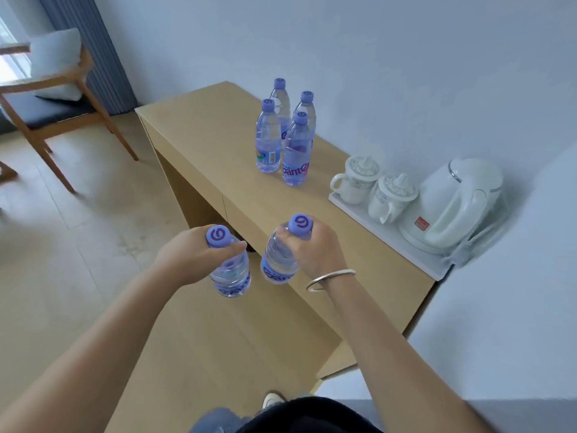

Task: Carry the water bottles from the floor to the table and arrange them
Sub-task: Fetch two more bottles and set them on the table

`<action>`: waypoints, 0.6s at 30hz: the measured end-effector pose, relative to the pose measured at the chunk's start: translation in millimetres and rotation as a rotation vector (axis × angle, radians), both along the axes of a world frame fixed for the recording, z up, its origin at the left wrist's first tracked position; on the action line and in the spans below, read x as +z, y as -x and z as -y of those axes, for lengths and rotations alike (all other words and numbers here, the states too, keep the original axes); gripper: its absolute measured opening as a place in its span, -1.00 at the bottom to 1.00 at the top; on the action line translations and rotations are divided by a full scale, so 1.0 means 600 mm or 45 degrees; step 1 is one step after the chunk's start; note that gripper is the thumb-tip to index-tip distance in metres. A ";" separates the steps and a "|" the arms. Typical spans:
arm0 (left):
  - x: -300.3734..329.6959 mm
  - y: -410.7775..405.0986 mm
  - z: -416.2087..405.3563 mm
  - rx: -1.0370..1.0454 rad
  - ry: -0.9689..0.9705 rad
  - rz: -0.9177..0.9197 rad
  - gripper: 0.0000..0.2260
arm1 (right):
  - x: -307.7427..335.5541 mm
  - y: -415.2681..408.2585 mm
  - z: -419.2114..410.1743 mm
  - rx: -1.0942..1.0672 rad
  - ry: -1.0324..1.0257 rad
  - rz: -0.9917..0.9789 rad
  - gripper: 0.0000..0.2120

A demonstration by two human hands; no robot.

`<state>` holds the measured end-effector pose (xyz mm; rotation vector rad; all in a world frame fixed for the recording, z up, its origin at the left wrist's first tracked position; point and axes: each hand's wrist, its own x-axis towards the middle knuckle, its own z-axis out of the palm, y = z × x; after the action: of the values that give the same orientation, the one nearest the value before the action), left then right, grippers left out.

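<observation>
Water bottles — one gripped near its neck in the left hand (pixel 190 254), another in the right hand (pixel 315 245) — hang beside the table (pixel 199 132), short of the four-bottle cluster (pixel 285 132) standing on it. Setting them down carelessly could topple that cluster — or nudge the tea set's tray (pixel 359 214).

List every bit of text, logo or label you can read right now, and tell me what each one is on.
"Gante", partly hidden: label of the nearest standing bottle on the table.
Swirl logo, no letters: cap of the bottle in the left hand and cap of the bottle in the right hand.
Barcode, digits too small: label of the left front bottle.
Red sticker, print too blurred: kettle.
Held bottles' labels: mostly hidden.
</observation>
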<state>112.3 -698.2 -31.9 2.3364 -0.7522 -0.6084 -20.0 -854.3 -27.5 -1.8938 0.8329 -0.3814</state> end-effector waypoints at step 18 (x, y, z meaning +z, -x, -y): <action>0.039 -0.406 0.228 -0.424 -0.057 -0.009 -0.43 | 0.013 -0.295 0.104 -0.402 0.028 -0.042 -0.76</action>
<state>355.7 -834.8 -8.2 2.2634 -1.1475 -0.7818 157.0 -916.5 -19.8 -1.7936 1.1589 -0.5545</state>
